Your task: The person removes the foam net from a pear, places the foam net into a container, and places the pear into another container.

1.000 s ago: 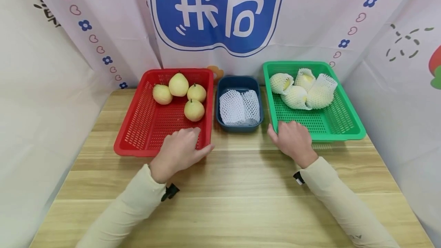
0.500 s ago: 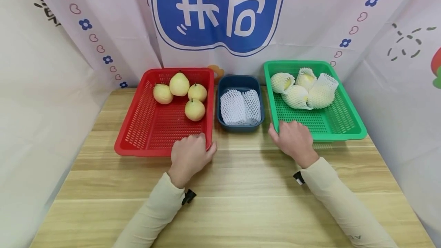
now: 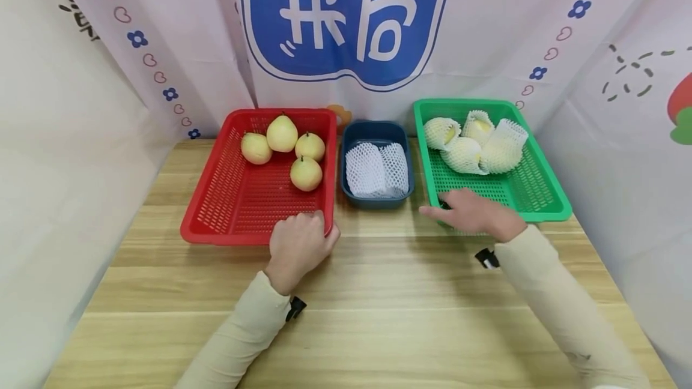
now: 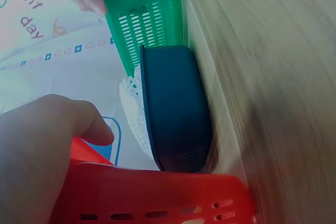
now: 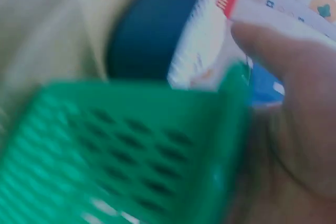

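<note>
My left hand (image 3: 300,245) grips the front right corner of a red plastic basket (image 3: 216,238), its fingers bent over the rim and its thumb on the outer side. Several bare yellow pears, one of them a pear (image 3: 282,134) at the back, lie inside. At the front left corner of a green basket (image 3: 540,216) is my right hand (image 3: 478,214), its thumb stretched out to the left. In the right wrist view, the thumb (image 5: 273,51) stands apart from the green rim. Several pears in white foam nets, including a wrapped pear (image 3: 465,156), sit in the green basket.
Between the baskets stands a small dark blue tub (image 3: 376,203) holding white foam nets (image 3: 364,170). All three containers stand along the back of a wooden table (image 3: 378,317). A printed white curtain (image 3: 476,29) hangs behind, and white cloth walls flank both sides.
My left hand moved right from over the red basket's front edge onto its corner. My right hand has turned at the green corner, its wrist swinging right and its thumb coming away from the rim.
</note>
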Action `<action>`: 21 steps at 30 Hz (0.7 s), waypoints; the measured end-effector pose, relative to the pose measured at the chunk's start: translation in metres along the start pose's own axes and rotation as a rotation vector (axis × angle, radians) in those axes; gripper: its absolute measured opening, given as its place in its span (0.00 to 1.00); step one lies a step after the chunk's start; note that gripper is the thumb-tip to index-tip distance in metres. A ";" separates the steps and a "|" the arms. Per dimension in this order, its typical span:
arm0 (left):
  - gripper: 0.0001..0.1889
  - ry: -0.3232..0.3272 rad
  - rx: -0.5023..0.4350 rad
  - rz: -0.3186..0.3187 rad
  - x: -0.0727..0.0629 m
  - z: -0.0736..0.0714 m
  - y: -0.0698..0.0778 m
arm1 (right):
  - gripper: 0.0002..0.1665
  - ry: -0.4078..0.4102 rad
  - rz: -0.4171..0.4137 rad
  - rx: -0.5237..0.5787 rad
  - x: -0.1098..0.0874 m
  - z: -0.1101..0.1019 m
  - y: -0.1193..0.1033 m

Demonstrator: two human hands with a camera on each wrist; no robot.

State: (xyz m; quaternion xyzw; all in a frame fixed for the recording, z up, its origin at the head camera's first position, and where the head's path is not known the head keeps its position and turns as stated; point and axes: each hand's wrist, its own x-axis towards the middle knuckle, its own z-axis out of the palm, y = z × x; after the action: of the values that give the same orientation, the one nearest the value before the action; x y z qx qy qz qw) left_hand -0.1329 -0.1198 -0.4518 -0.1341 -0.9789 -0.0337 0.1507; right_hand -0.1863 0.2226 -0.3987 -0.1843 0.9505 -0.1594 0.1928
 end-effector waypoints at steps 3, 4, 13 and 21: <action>0.22 -0.024 -0.002 -0.007 0.000 -0.001 -0.001 | 0.47 -0.118 -0.008 -0.018 0.000 -0.029 -0.002; 0.22 -0.035 -0.002 -0.010 0.000 -0.001 -0.001 | 0.48 -0.128 -0.015 -0.038 0.000 -0.039 -0.002; 0.24 -0.045 0.014 -0.002 -0.003 0.000 -0.001 | 0.41 -0.003 -0.039 -0.152 0.030 -0.112 -0.002; 0.25 -0.006 0.027 0.010 -0.004 0.002 0.001 | 0.45 0.072 -0.023 -0.204 0.073 -0.126 0.018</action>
State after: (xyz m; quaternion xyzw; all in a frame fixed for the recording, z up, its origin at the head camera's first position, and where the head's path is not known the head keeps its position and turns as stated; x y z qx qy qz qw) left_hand -0.1296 -0.1193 -0.4548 -0.1369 -0.9790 -0.0193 0.1499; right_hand -0.3076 0.2377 -0.3172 -0.2078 0.9660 -0.0706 0.1370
